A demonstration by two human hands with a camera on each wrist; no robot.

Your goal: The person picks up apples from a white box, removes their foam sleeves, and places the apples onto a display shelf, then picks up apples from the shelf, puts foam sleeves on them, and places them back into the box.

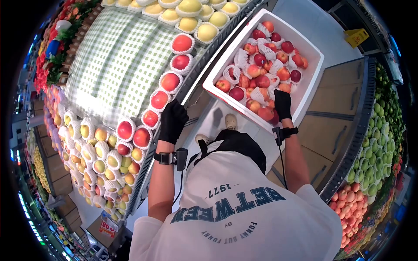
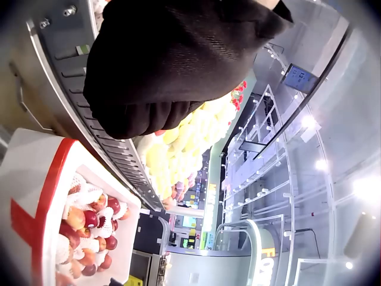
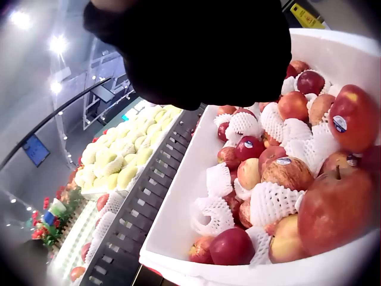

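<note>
My left hand point(image 1: 173, 122), in a black glove, is beside the row of red apples point(image 1: 150, 118) in white foam nets along the display edge. In the left wrist view the fingers of this gloved hand point(image 2: 172, 65) look curled, with nothing visible in them. Over the near right side of a white foam box point(image 1: 209, 82), my gloved right hand point(image 1: 283, 104) is close to red apples point(image 1: 265, 114). The right wrist view shows that hand point(image 3: 208, 53) as a dark shape above the apples point(image 3: 287, 173) and loose foam nets point(image 3: 274, 204); its fingertips are hidden.
A green checked cloth point(image 1: 117, 56) covers part of the left display. Yellow fruit point(image 1: 189, 24) lies at its far end and netted mixed fruit point(image 1: 101, 150) at its near end. A dark rail point(image 1: 198, 56) runs between display and box. Green fruit point(image 1: 375, 143) is at right.
</note>
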